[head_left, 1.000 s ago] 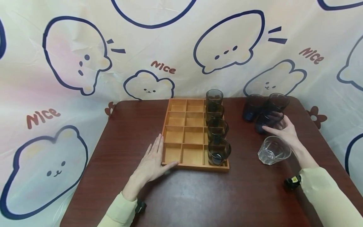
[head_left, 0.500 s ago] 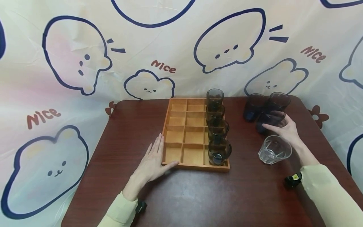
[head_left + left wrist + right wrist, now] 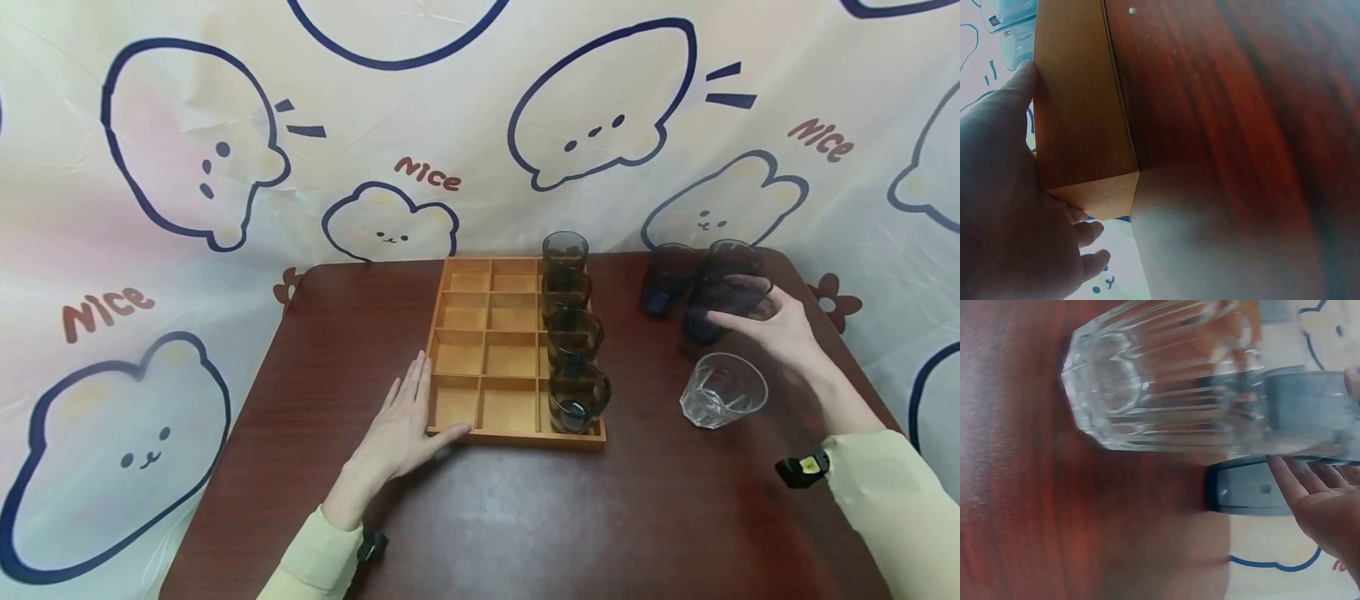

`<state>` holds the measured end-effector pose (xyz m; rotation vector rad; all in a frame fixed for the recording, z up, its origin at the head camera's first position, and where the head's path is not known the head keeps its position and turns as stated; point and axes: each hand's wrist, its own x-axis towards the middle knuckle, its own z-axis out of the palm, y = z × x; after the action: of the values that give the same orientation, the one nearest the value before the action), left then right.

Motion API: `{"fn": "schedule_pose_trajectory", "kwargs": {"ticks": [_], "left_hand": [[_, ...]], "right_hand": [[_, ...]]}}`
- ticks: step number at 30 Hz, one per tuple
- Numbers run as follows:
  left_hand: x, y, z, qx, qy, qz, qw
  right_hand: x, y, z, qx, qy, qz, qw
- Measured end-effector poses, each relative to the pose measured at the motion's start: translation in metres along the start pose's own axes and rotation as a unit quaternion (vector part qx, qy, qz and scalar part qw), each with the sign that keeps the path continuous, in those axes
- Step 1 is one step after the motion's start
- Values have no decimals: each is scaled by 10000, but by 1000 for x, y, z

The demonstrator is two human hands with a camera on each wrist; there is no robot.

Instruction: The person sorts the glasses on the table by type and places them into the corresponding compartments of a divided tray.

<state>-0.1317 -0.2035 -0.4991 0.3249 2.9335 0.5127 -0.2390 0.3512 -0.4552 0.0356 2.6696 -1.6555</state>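
My right hand (image 3: pixel 783 329) grips a dark tinted glass (image 3: pixel 703 325) at the right of the table, thumb on its near side. In the right wrist view the clear glass partly covers this dark glass (image 3: pixel 1304 406), so I cannot tell whether its base touches the table. My left hand (image 3: pixel 397 429) rests with straight fingers along the left side of the wooden compartment tray (image 3: pixel 510 438), its thumb at the near left corner. In the left wrist view the hand (image 3: pixel 1004 187) lies against the tray's wall (image 3: pixel 1082 106). Several dark glasses (image 3: pixel 577 398) fill the tray's right column.
A clear faceted glass (image 3: pixel 722 396) stands on the table just in front of my right hand. Two more dark glasses (image 3: pixel 663 283) stand at the back right, one partly behind the held glass. A patterned curtain (image 3: pixel 480 133) hangs behind the table (image 3: pixel 480 517).
My right hand and the dark glass in it have shifted slightly right, away from the neighbouring dark glass on the left. The left hand has stayed at the tray's corner.
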Motion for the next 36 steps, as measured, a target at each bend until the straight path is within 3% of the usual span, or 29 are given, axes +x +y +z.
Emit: {"fn": "schedule_pose_trajectory", "kwargs": {"ticks": [9,18,28,36], "left_hand": [[1,0,0,24,25,10,10000],[1,-2,1,-3,26,-12,10000],[4,-1,0,1,35,46,10000],[1,-2,2,-28,53,46,10000]], "right_hand": [[-7,-28,-2,233,-66,-227,9994],[-4,-69,13,102,-72,-76,9999],[15,-112,50,376,-223,-416,9982],[43,-149,91,471,-361,-401,9974]]}}
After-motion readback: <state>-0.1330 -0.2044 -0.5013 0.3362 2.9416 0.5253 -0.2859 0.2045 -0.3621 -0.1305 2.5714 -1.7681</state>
